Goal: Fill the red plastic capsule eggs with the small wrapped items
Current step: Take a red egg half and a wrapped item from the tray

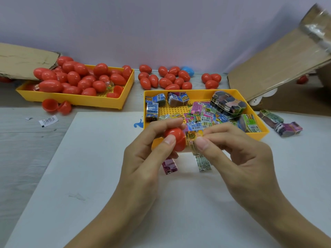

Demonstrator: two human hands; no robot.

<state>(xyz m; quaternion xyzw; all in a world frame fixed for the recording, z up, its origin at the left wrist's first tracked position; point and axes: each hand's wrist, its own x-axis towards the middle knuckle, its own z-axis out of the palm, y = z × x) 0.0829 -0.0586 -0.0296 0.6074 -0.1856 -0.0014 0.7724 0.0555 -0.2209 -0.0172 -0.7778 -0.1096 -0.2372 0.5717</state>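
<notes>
Both forearms are extended forward from the lower edge of the view and are angled inward, so that the hands are brought close together. The left hand [143, 158] is turned with its thumb uppermost; a red plastic capsule egg half [176, 140] is gripped between the thumb tip, pressed on its near side, and the curled fingers wrapped over its far side. The right hand [238, 154] is held just beside it, fingers curled; a small colourfully printed wrapped item [193, 140] is pinched between thumb tip and forefinger, just beside the egg half. The remaining fingers are curled loosely beneath.
</notes>
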